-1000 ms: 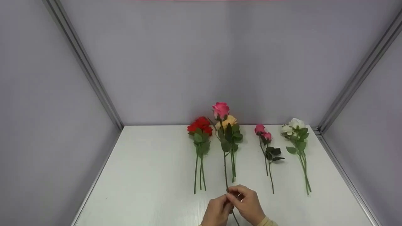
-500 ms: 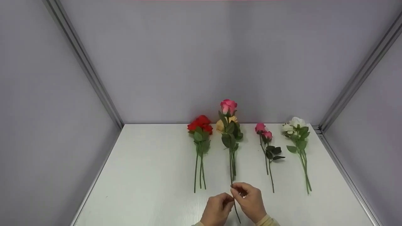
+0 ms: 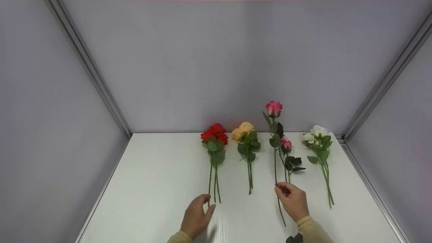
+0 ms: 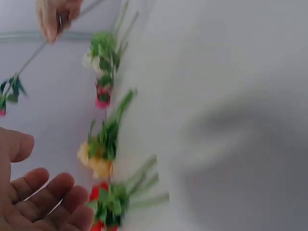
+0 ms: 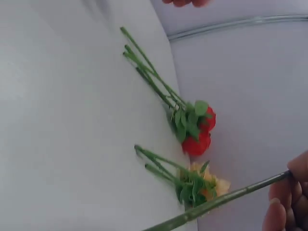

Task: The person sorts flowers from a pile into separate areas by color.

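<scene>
My right hand (image 3: 293,201) pinches the stem of a single pink rose (image 3: 274,108) between thumb and fingertips. The rose stands raised, its bloom against the back wall and its lower stem hanging below the hand. In the right wrist view the stem (image 5: 207,206) runs out from the fingers. My left hand (image 3: 196,217) is over the table by the stem ends of the red roses (image 3: 216,133), fingers loosely bent, thumb apart, holding nothing. In the left wrist view its palm side (image 4: 38,202) shows nothing in it. Two smaller pink roses (image 3: 287,144) lie partly behind the held one.
Yellow roses (image 3: 243,131) lie between the red and pink ones, and white roses (image 3: 318,134) lie at the right. Dark leaves (image 3: 294,238) show beside the right sleeve at the front. Grey walls surround the white table (image 3: 152,175).
My right hand has carried the pink rose rightward, away from the yellow roses. My left hand has let go of its stem and moved left, to the red roses' stem ends.
</scene>
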Available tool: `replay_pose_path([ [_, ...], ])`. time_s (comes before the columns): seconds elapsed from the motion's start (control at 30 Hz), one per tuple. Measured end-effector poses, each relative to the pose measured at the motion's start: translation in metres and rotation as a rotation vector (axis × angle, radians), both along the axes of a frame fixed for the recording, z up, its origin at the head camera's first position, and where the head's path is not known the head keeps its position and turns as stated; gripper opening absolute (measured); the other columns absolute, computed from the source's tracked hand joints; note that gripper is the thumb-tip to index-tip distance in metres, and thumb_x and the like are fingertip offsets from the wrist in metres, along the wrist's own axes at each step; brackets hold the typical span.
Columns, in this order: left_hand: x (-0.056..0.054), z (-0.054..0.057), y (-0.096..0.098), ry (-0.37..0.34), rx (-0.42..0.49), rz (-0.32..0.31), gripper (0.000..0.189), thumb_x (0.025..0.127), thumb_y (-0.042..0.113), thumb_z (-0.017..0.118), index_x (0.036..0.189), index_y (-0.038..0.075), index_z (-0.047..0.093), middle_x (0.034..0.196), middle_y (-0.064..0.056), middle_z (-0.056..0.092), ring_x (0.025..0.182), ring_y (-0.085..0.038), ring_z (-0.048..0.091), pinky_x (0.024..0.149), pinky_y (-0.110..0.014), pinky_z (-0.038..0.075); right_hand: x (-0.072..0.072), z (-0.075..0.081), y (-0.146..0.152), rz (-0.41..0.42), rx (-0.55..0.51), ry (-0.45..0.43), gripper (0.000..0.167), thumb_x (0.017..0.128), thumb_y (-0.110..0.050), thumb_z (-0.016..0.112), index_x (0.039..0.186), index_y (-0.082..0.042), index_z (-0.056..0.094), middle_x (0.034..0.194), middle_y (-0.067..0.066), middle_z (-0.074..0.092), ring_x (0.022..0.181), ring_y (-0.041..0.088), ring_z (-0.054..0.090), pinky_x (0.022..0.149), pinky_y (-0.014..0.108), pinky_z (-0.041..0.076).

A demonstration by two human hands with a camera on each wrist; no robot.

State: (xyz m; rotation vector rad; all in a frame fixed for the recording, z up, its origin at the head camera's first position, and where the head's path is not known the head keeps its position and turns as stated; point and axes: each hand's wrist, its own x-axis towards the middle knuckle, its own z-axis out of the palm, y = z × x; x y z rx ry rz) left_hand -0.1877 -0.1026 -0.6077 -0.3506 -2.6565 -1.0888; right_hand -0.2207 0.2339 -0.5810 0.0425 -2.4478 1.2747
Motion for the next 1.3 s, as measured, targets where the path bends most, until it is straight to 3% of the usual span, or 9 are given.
replay_pose_path([
  [0.1,-0.004,-0.005,-0.028,0.076,-0.104,0.107,0.041,0.089,0.030,0.070,0.121,0.007,0.057,0.116,-0.008,0.061,0.111,-0.024,0.058,0.093,-0.040,0.047,-0.008,-0.004,0.015,-0.029,0.036,-0.028,0.010,0.086,-0.011,0.073,0.095,-0.009,0.073,0.081,-0.005,0.068,0.072,0.010,0.059,0.062,0.020,0.048],
  [0.2,-0.006,-0.010,-0.054,0.114,-0.171,0.181,0.054,0.085,0.035,0.073,0.125,0.005,0.054,0.122,-0.012,0.057,0.117,-0.028,0.053,0.098,-0.042,0.044,-0.016,-0.008,0.029,-0.053,0.071,-0.087,0.010,0.088,-0.016,0.071,0.096,-0.011,0.073,0.082,-0.003,0.067,0.073,0.012,0.059,0.063,0.021,0.048],
  [0.37,-0.008,-0.023,-0.087,0.152,-0.232,0.222,0.068,0.080,0.040,0.076,0.130,0.001,0.052,0.125,-0.018,0.054,0.119,-0.034,0.050,0.099,-0.049,0.041,-0.031,-0.019,0.049,-0.079,0.122,-0.171,0.012,0.090,-0.018,0.068,0.098,-0.009,0.072,0.084,0.001,0.067,0.076,0.015,0.060,0.064,0.025,0.049],
  [0.5,-0.004,-0.034,-0.096,0.116,-0.293,0.236,0.074,0.079,0.045,0.076,0.132,0.000,0.049,0.127,-0.020,0.052,0.121,-0.039,0.048,0.099,-0.054,0.038,-0.041,-0.030,0.061,-0.095,0.156,-0.217,0.015,0.091,-0.017,0.067,0.100,-0.005,0.072,0.086,0.004,0.068,0.079,0.017,0.062,0.068,0.028,0.049],
  [0.73,-0.007,-0.047,-0.080,0.052,-0.332,0.233,0.072,0.081,0.046,0.073,0.132,0.001,0.050,0.128,-0.020,0.052,0.122,-0.040,0.047,0.097,-0.057,0.038,-0.051,-0.043,0.072,-0.111,0.197,-0.267,0.017,0.091,-0.015,0.064,0.100,-0.003,0.071,0.086,0.006,0.068,0.078,0.019,0.062,0.069,0.034,0.050],
  [0.87,-0.013,-0.048,-0.061,0.084,-0.331,0.216,0.068,0.081,0.043,0.074,0.130,0.001,0.051,0.126,-0.018,0.053,0.120,-0.038,0.048,0.097,-0.054,0.040,-0.056,-0.049,0.073,-0.088,0.197,-0.321,0.020,0.092,-0.016,0.061,0.103,-0.001,0.070,0.088,0.005,0.068,0.078,0.018,0.062,0.070,0.035,0.050],
  [1.1,-0.032,-0.041,-0.012,0.199,-0.259,0.073,0.063,0.082,0.037,0.075,0.128,0.000,0.053,0.122,-0.019,0.055,0.116,-0.036,0.052,0.095,-0.050,0.043,-0.064,-0.060,0.074,-0.116,0.196,-0.345,0.019,0.090,-0.014,0.062,0.100,0.000,0.070,0.087,0.007,0.068,0.078,0.021,0.063,0.071,0.039,0.050],
  [1.3,-0.045,-0.036,0.013,0.179,-0.233,0.017,0.062,0.083,0.033,0.074,0.129,-0.001,0.053,0.125,-0.020,0.055,0.117,-0.035,0.052,0.097,-0.048,0.043,-0.066,-0.066,0.070,-0.130,0.183,-0.387,0.019,0.090,-0.014,0.062,0.101,-0.001,0.070,0.089,0.009,0.069,0.081,0.023,0.063,0.073,0.042,0.050],
])
